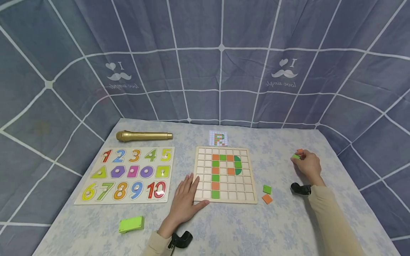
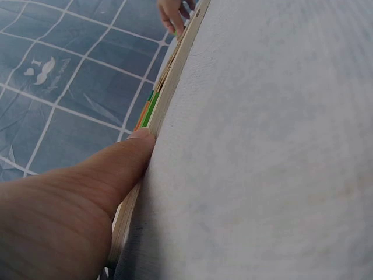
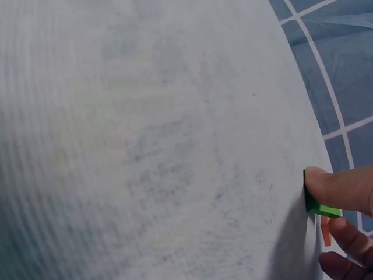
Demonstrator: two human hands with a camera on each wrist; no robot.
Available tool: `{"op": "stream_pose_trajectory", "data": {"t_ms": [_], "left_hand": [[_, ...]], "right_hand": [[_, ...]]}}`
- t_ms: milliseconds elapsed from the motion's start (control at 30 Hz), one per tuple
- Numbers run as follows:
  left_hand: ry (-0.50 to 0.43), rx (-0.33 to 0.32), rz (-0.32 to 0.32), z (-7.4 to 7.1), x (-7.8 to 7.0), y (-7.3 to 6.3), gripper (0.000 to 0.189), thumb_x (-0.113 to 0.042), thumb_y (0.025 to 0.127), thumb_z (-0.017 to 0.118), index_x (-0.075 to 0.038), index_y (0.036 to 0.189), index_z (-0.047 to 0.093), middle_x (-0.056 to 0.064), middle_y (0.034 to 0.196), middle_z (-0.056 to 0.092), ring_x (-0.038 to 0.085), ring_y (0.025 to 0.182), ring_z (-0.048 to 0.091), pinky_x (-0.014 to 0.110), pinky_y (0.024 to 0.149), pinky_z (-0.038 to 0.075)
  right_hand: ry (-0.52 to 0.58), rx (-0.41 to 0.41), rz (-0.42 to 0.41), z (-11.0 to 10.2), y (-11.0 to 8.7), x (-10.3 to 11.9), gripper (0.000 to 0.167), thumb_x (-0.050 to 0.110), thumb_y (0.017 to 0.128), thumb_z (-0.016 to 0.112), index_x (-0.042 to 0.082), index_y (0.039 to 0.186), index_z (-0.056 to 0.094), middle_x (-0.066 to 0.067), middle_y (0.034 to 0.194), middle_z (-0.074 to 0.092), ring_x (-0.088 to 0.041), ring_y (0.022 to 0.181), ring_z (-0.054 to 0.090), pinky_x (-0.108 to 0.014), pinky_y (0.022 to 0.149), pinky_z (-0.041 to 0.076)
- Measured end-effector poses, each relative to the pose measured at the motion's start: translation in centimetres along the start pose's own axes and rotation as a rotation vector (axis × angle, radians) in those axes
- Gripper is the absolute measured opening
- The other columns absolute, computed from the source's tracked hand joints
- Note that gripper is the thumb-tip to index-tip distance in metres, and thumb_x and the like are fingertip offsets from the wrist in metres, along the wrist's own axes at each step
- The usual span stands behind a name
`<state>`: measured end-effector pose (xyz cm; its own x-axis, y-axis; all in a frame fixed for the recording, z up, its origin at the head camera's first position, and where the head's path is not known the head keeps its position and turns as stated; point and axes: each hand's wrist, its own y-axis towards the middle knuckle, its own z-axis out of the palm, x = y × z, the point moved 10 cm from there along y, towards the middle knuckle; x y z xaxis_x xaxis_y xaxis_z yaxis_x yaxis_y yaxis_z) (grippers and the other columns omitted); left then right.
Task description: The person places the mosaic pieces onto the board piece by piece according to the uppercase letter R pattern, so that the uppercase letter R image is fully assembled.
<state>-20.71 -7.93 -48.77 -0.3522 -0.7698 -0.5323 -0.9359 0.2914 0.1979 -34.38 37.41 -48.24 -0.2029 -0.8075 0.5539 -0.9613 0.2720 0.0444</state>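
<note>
My left hand (image 1: 185,202) rests with straight fingers at the lower left corner of a wooden grid board (image 1: 253,192). In the left wrist view the thumb (image 2: 125,157) touches the board's edge (image 2: 175,87). Green and orange tiles on the grid form a P-like shape, with rounded dark green pieces (image 1: 238,158) at its right. Off to the right, my right hand (image 1: 309,164) pinches a green square tile (image 3: 322,209) at the table surface. An orange tile (image 1: 299,150) lies just beyond its fingers, partly hidden.
Between board and right hand lie a green tile (image 1: 267,189) and an orange tile (image 1: 267,198). A small pattern card (image 1: 218,138) is behind the board. Leftward are a number puzzle (image 1: 121,183), a gold microphone (image 1: 144,136) and a lime green block (image 1: 131,224).
</note>
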Motion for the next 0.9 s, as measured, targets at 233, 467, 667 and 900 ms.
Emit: {"op": "stream_pose_trajectory", "data": {"t_ms": [233, 467, 667, 900], "left_hand": [[-0.009, -0.002, 0.01, -0.1, -0.1, -0.1, 0.083, -0.047, 0.085, 0.065, 0.0, 0.145, 0.035, 0.024, 0.15, 0.024, 0.037, 0.14, 0.014, 0.049, 0.111, 0.012], [-0.006, -0.002, 0.006, 0.0, 0.0, -0.1, 0.082, -0.047, 0.085, 0.065, 0.001, 0.145, 0.036, 0.025, 0.15, 0.025, 0.037, 0.14, 0.015, 0.049, 0.111, 0.012], [-0.013, -0.002, 0.006, -0.1, -0.1, -0.1, 0.083, -0.047, 0.084, 0.066, 0.001, 0.145, 0.035, 0.025, 0.15, 0.024, 0.037, 0.14, 0.015, 0.049, 0.111, 0.012], [-0.008, -0.006, 0.005, -0.1, 0.0, 0.0, 0.083, -0.048, 0.085, 0.065, 0.0, 0.146, 0.035, 0.024, 0.151, 0.024, 0.036, 0.14, 0.014, 0.048, 0.111, 0.011]], "right_hand": [[0.052, -0.05, 0.015, -0.2, -0.9, 0.7, 0.027, 0.019, 0.089, 0.066, 0.002, 0.11, 0.061, -0.02, 0.1, 0.062, -0.037, 0.087, 0.058, -0.043, 0.065, 0.043], [0.102, -0.051, -0.094, 1.0, -2.7, 5.0, 0.023, 0.022, 0.087, 0.07, 0.002, 0.095, 0.064, -0.011, 0.083, 0.062, -0.022, 0.062, 0.054, -0.032, 0.05, 0.039], [0.21, -0.013, -0.221, 2.6, -4.2, 10.2, 0.02, 0.021, 0.081, 0.077, 0.006, 0.085, 0.065, -0.005, 0.075, 0.062, -0.017, 0.06, 0.046, -0.032, 0.051, 0.036], [0.257, 0.094, -0.386, 5.1, -6.5, 16.4, 0.012, 0.016, 0.079, 0.079, 0.009, 0.081, 0.069, 0.001, 0.069, 0.062, -0.017, 0.055, 0.043, -0.03, 0.048, 0.033]]}}
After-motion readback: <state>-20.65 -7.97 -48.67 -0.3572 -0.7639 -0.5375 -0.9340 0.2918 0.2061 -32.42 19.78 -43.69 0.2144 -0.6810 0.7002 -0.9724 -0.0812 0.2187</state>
